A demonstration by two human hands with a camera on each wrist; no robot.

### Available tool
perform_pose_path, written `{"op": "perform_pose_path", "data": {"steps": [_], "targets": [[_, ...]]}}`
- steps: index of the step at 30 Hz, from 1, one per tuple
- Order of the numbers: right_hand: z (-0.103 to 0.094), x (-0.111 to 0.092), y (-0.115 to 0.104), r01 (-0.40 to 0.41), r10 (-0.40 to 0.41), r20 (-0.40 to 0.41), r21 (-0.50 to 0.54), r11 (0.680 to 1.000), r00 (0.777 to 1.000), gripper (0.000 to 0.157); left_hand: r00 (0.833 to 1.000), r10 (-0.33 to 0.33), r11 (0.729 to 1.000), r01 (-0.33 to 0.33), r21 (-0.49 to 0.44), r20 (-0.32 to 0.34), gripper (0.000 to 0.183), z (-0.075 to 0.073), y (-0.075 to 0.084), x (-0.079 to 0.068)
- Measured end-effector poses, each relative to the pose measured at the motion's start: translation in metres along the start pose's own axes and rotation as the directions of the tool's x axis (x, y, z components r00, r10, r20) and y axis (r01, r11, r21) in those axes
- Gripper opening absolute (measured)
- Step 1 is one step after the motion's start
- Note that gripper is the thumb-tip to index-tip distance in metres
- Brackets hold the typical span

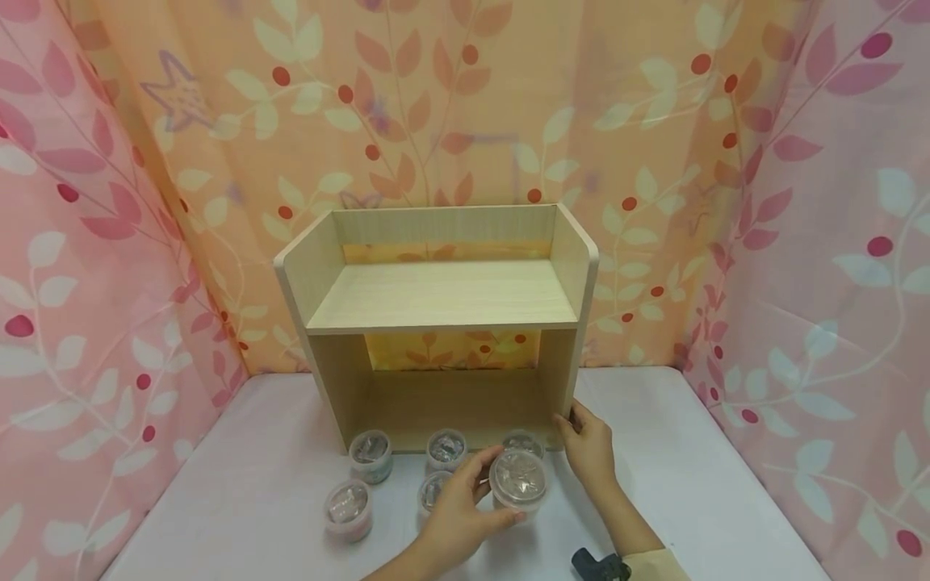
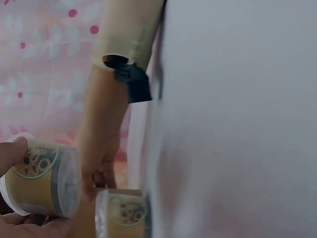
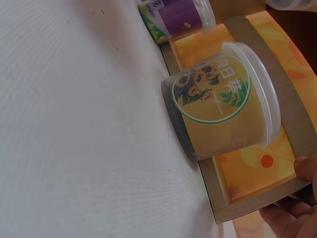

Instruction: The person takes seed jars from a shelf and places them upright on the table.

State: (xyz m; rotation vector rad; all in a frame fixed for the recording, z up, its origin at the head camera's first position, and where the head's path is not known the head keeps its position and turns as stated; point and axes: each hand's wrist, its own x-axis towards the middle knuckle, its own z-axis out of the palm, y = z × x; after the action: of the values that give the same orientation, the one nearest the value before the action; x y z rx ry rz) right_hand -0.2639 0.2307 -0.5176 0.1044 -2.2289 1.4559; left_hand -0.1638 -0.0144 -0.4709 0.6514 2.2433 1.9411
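In the head view my left hand (image 1: 456,520) grips a clear lidded plastic tub (image 1: 519,478) between thumb and fingers, raised above the table. The left wrist view shows this tub (image 2: 42,176) side-on, with a dark layer at its base and a picture label. My right hand (image 1: 590,448) holds the lower front edge of the right side panel of a pale wooden two-tier shelf (image 1: 443,294). Behind the held tub, at the shelf's front, stands another tub (image 1: 524,440); the right wrist view shows a sunflower-labelled tub (image 3: 218,99) beside the shelf edge.
Several similar tubs stand on the white-covered table (image 1: 240,484): a front-left tub (image 1: 349,510), one behind it (image 1: 370,456), and a middle tub (image 1: 446,449). A purple-labelled tub (image 3: 178,17) appears in the right wrist view. Patterned curtains (image 1: 450,105) enclose the table.
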Motion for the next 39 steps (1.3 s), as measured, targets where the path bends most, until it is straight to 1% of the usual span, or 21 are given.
{"op": "perform_pose_path", "data": {"steps": [4, 6, 11, 14, 18, 25, 29, 33, 39], "targets": [[0.0, 0.001, -0.001, -0.008, 0.008, -0.006, 0.002, 1.0, 1.0, 0.042, 1.0, 0.007, 1.0, -0.007, 0.02, 0.001, 0.087, 0.006, -0.014, -0.003], [0.0, 0.001, -0.002, -0.015, 0.015, -0.007, 0.004, 1.0, 1.0, 0.042, 1.0, 0.003, 1.0, -0.003, 0.014, 0.002, 0.087, 0.009, -0.019, -0.004], [0.001, 0.001, -0.004, -0.029, 0.029, -0.007, 0.012, 1.0, 1.0, 0.042, 1.0, -0.007, 1.0, 0.007, -0.003, 0.003, 0.086, 0.016, -0.031, -0.007], [0.002, 0.001, -0.005, -0.022, 0.022, -0.008, 0.01, 1.0, 1.0, 0.041, 1.0, -0.017, 1.0, 0.016, 0.001, 0.004, 0.084, 0.017, -0.036, -0.008], [0.001, 0.002, -0.004, -0.007, 0.007, -0.018, 0.002, 1.0, 1.0, 0.039, 0.999, -0.044, 0.999, 0.044, -0.007, 0.01, 0.085, 0.017, -0.041, -0.007], [0.0, 0.001, 0.001, 0.013, -0.013, -0.026, 0.004, 1.0, 1.0, 0.039, 0.993, -0.113, 0.993, 0.114, -0.036, 0.025, 0.085, 0.018, -0.049, -0.006], [0.0, 0.0, 0.002, 0.01, -0.01, -0.038, 0.003, 1.0, 0.999, 0.039, 0.991, -0.123, 0.99, 0.125, -0.058, 0.045, 0.082, 0.021, -0.053, -0.006], [0.0, 0.001, 0.002, -0.009, 0.009, -0.028, 0.004, 1.0, 1.0, 0.041, 0.99, -0.125, 0.988, 0.13, -0.085, 0.062, 0.082, 0.023, -0.053, -0.006], [-0.001, 0.002, 0.002, -0.016, 0.016, -0.007, 0.002, 1.0, 1.0, 0.041, 0.991, -0.117, 0.989, 0.122, -0.084, 0.063, 0.084, 0.024, -0.056, -0.006]]}}
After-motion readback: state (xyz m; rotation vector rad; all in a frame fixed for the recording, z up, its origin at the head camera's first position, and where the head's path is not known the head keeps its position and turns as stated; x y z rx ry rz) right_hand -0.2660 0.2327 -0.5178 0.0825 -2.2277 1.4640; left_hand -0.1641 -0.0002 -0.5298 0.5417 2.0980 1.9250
